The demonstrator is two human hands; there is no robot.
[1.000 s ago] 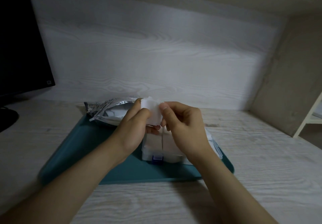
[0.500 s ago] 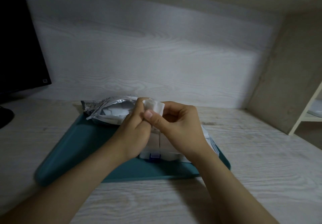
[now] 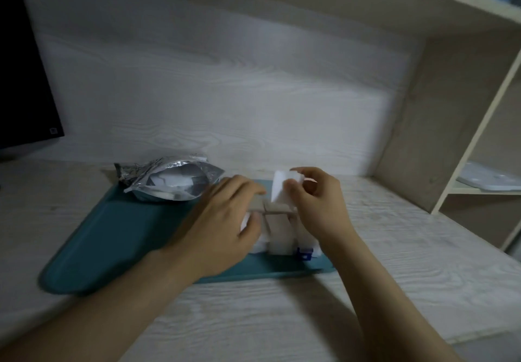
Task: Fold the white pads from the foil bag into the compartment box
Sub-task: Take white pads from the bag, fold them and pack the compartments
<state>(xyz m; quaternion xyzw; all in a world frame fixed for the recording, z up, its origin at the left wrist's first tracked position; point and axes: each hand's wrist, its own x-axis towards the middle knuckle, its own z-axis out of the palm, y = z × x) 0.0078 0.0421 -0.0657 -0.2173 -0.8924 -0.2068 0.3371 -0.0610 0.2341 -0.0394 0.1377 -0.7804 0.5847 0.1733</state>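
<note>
— Released by the left hand (image 3: 225, 220) since the moment half a second ago, the white pad (image 3: 283, 188) is now held by the right hand (image 3: 318, 206) alone. What is seen, from the left?

— At the far left edge a dark monitor (image 3: 22, 65) is seen. Next, a teal tray (image 3: 118, 237) is laid on the counter (image 3: 282, 319). The foil bag (image 3: 203, 177) is placed on the tray's far left corner with its mouth gaping, and spare pads (image 3: 169, 183) are seen inside it.

— And the hands?

— The left hand is laid over the left part of the compartment box (image 3: 279, 232) with its fingers loosely stretched, though this part is blurred. The box is set on the right part of the tray. The white pad is pinched between the thumb and fingers of the right hand and held just above the far side of the box. At the right a shelf unit (image 3: 456, 125) is seen, with a pale flat thing (image 3: 490, 182) on one shelf
</note>
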